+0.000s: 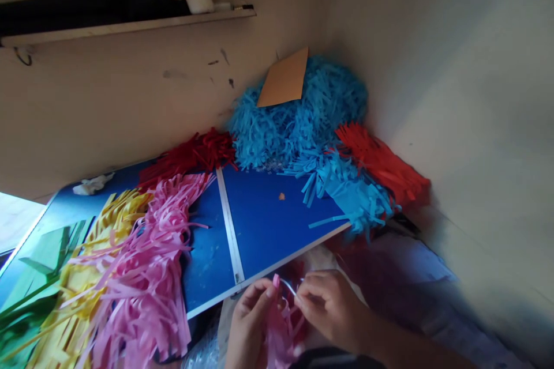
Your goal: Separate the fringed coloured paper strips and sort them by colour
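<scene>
Pinching a thin white strip (289,286), the right hand (331,307) meets the left hand (247,323), which grips a pink fringed paper tassel (280,327), seemingly mid-tying.

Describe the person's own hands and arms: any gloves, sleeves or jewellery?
No gloves on the left hand or the right hand, and no rings or watch show. The right forearm is uncovered to the frame's edge, no sleeve in view. Of the left arm only the wrist shows, also uncovered.

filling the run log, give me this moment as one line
left hand: grips pink fringe bundle | right hand: pinches thin white strand at bundle top | place: near blue table edge
</scene>
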Demonstrator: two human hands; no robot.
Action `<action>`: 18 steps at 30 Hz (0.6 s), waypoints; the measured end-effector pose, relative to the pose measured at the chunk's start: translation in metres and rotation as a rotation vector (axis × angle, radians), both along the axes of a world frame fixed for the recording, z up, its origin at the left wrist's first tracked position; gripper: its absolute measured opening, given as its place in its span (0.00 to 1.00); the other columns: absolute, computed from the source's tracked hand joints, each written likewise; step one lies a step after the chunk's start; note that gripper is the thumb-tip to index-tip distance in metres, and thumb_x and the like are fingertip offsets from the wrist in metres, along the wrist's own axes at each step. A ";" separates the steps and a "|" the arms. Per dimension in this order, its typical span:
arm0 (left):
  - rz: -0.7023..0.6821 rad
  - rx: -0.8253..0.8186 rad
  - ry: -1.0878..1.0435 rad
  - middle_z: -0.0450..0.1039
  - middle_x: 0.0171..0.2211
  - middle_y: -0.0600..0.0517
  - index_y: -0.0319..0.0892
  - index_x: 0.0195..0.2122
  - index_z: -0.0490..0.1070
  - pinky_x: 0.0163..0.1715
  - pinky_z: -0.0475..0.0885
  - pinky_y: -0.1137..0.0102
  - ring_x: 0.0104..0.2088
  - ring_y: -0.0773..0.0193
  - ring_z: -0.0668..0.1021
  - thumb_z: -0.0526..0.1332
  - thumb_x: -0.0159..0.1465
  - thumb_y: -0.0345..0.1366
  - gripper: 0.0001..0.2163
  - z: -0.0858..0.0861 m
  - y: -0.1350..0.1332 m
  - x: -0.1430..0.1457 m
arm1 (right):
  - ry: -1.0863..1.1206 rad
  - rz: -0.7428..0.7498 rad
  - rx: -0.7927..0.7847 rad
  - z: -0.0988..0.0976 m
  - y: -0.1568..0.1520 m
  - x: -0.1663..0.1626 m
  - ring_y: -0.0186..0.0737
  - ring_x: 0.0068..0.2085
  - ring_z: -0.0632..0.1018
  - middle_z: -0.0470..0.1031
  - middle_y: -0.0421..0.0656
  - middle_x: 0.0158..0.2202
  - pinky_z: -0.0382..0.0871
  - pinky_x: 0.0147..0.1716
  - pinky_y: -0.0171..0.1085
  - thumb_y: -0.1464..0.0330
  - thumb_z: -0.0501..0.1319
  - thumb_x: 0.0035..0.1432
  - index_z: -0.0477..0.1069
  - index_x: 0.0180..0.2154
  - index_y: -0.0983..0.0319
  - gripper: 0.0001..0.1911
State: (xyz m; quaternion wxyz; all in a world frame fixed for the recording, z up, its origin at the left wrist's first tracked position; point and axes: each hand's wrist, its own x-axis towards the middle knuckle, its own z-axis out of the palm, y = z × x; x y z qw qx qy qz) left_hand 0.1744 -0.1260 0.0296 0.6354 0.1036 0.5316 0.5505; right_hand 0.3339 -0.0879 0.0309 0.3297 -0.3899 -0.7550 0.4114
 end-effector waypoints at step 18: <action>-0.075 -0.006 0.023 0.72 0.20 0.55 0.40 0.27 0.74 0.24 0.68 0.79 0.21 0.70 0.74 0.76 0.46 0.42 0.15 -0.012 -0.005 -0.003 | -0.056 0.068 -0.054 0.008 0.006 0.000 0.36 0.30 0.74 0.73 0.40 0.27 0.62 0.32 0.34 0.69 0.55 0.65 0.72 0.28 0.61 0.13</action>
